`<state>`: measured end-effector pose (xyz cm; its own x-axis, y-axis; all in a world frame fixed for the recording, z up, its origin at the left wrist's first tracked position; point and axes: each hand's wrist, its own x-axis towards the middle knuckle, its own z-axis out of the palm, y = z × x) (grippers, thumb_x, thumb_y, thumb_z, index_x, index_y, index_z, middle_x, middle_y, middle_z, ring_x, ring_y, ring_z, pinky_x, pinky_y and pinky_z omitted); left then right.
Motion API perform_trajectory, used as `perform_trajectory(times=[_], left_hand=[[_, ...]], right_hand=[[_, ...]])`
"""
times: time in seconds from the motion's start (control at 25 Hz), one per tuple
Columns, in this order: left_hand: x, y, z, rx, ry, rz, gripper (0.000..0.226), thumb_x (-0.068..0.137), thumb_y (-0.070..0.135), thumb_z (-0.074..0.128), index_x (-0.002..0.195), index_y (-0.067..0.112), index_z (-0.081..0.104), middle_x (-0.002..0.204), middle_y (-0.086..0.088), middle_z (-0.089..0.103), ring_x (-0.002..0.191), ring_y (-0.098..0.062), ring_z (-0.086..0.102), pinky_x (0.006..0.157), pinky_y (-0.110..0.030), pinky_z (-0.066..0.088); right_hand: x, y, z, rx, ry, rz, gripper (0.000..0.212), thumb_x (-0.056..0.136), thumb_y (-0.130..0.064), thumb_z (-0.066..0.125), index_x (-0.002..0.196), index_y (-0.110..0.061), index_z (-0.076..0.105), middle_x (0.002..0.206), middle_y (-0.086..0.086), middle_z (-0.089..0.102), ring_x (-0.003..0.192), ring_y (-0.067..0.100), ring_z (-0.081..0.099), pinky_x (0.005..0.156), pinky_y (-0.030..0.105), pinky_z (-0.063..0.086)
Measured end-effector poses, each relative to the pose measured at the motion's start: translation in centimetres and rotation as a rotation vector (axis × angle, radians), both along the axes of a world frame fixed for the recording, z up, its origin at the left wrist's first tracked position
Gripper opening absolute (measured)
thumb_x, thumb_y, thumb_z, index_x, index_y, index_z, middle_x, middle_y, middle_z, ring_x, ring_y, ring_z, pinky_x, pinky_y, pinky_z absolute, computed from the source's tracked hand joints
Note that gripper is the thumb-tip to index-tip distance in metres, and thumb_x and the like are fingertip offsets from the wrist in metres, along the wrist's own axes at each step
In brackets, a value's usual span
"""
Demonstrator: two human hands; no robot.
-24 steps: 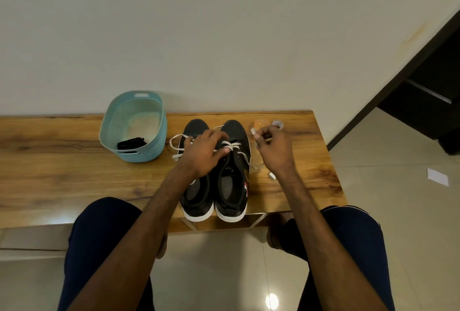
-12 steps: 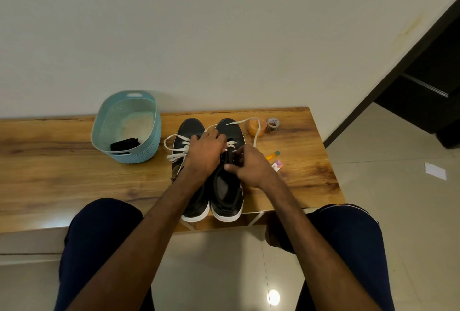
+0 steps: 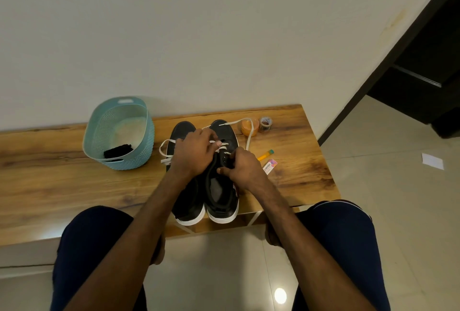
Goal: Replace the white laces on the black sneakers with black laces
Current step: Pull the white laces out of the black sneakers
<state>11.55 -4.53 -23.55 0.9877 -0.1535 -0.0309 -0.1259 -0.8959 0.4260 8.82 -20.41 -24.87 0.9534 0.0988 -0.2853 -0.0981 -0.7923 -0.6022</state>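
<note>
Both hands are on the right sneaker [image 3: 221,193]. It's one of two black low-top sneakers with white rubber soles, side by side on the long wooden worktop [image 3: 62,181] with toes to the wall.

The left hand [image 3: 193,154] reaches across the left sneaker [image 3: 188,205]. Its grip is clenched on the flat white lace [image 3: 248,142] at the crossed rows near the toe, fingertips curled down onto it. The right hand [image 3: 245,169] has its grip pinching the eyelet edge of that sneaker, thumb on the inner side, just nearer the heel than the left grip.

A loose length of the lace runs from the grips past the toe, loops over and comes back down just right of the right grip. The left sneaker's own lace ends [image 3: 166,161] stick out just left of the left grip.

Well apart to the left of that grip sits a teal perforated plastic basket [image 3: 146,141] with a bundle of black laces [image 3: 118,150] in the bottom.

Just right of the right grip there's a small orange tube with a green cap [image 3: 265,155] and a pink-and-white eraser labelled "camlin" [image 3: 270,166]. Beyond them, toward the wall, are a round orange tub [image 3: 245,128] and a small roll or jar [image 3: 265,124], can't tell which. A white paper scrap [image 3: 432,161] lies on the tiled floor far off to the right.
</note>
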Motion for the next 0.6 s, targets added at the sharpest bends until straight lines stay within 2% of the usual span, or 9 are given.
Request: perform_trajectory(times=[0.08, 0.2, 0.24, 0.32, 0.36, 0.4, 0.44, 0.52, 0.6], left_hand=[[-0.2, -0.3, 0.0, 0.179, -0.037, -0.025, 0.025, 0.096, 0.044, 0.053, 0.112, 0.026, 0.062, 0.113, 0.003, 0.058, 0.11, -0.019, 0.054, 0.095, -0.046, 0.039], [0.0, -0.5, 0.0, 0.266, -0.022, -0.013, 0.024, 0.099, 0.037, 0.05, 0.103, 0.017, 0.063, 0.107, -0.002, 0.057, 0.103, -0.021, 0.055, 0.093, -0.044, 0.04], [0.1, -0.4, 0.0, 0.178, 0.001, 0.023, 0.024, 0.1, 0.035, 0.049, 0.099, 0.015, 0.062, 0.105, -0.004, 0.056, 0.101, -0.022, 0.055, 0.09, -0.043, 0.042], [0.4, 0.1, 0.3, -0.315, 0.139, 0.202, 0.023, 0.103, 0.028, 0.046, 0.091, 0.014, 0.06, 0.097, -0.004, 0.056, 0.099, -0.025, 0.056, 0.082, -0.037, 0.045], [0.3, 0.0, 0.4, -0.539, 0.203, 0.286, 0.023, 0.104, 0.028, 0.045, 0.09, 0.015, 0.059, 0.094, -0.001, 0.057, 0.098, -0.026, 0.058, 0.083, -0.037, 0.045], [0.1, -0.2, 0.5, -0.625, 0.23, 0.324, 0.024, 0.104, 0.032, 0.045, 0.092, 0.017, 0.059, 0.091, 0.002, 0.06, 0.098, -0.025, 0.06, 0.089, -0.04, 0.044], [0.0, -0.5, 0.5, -0.567, 0.223, 0.305, 0.026, 0.102, 0.041, 0.046, 0.095, 0.019, 0.057, 0.088, 0.006, 0.061, 0.095, -0.021, 0.06, 0.095, -0.044, 0.04], [-0.4, -0.9, 0.2, -0.199, 0.115, 0.176, 0.033, 0.096, 0.055, 0.05, 0.099, 0.022, 0.052, 0.081, 0.012, 0.063, 0.085, -0.011, 0.056, 0.099, -0.043, 0.027], [-0.6, -1.2, 0.1, 0.069, -0.008, 0.077, 0.03, 0.093, 0.055, 0.055, 0.096, 0.025, 0.053, 0.082, 0.011, 0.064, 0.083, -0.011, 0.055, 0.098, -0.043, 0.022]], right_hand=[[0.1, 0.0, 0.0, 0.009, 0.011, -0.005, 0.057, 0.08, -0.041, 0.079, 0.12, -0.01, 0.053, 0.114, 0.009, 0.061, 0.102, 0.024, 0.06, 0.076, 0.032, 0.047], [0.0, -0.2, 0.0, 0.017, 0.028, -0.015, 0.056, 0.079, -0.042, 0.08, 0.118, -0.012, 0.054, 0.111, 0.007, 0.061, 0.098, 0.021, 0.058, 0.072, 0.03, 0.043], [0.0, -0.2, 0.0, 0.016, 0.03, -0.018, 0.054, 0.079, -0.041, 0.08, 0.117, -0.012, 0.054, 0.11, 0.006, 0.061, 0.096, 0.02, 0.057, 0.071, 0.03, 0.042], [0.0, -0.2, 0.1, 0.018, 0.034, -0.025, 0.051, 0.079, -0.041, 0.081, 0.113, -0.012, 0.055, 0.107, 0.005, 0.062, 0.093, 0.019, 0.057, 0.069, 0.03, 0.04], [0.0, -0.2, 0.1, 0.017, 0.037, -0.031, 0.05, 0.078, -0.04, 0.081, 0.112, -0.013, 0.056, 0.106, 0.005, 0.062, 0.092, 0.019, 0.056, 0.068, 0.03, 0.04], [0.0, -0.2, 0.2, 0.015, 0.04, -0.034, 0.05, 0.078, -0.04, 0.081, 0.111, -0.012, 0.056, 0.106, 0.005, 0.062, 0.091, 0.018, 0.056, 0.068, 0.03, 0.039], [0.1, -0.2, 0.1, 0.016, 0.04, -0.034, 0.051, 0.078, -0.041, 0.082, 0.112, -0.011, 0.056, 0.106, 0.006, 0.062, 0.091, 0.019, 0.056, 0.068, 0.03, 0.04], [0.0, -0.1, 0.1, 0.019, 0.029, -0.028, 0.054, 0.078, -0.041, 0.081, 0.114, -0.009, 0.056, 0.108, 0.008, 0.064, 0.096, 0.023, 0.061, 0.07, 0.032, 0.044], [-0.1, 0.1, 0.1, 0.015, 0.024, -0.024, 0.055, 0.079, -0.041, 0.081, 0.117, -0.009, 0.056, 0.11, 0.009, 0.065, 0.1, 0.025, 0.062, 0.075, 0.035, 0.05]])
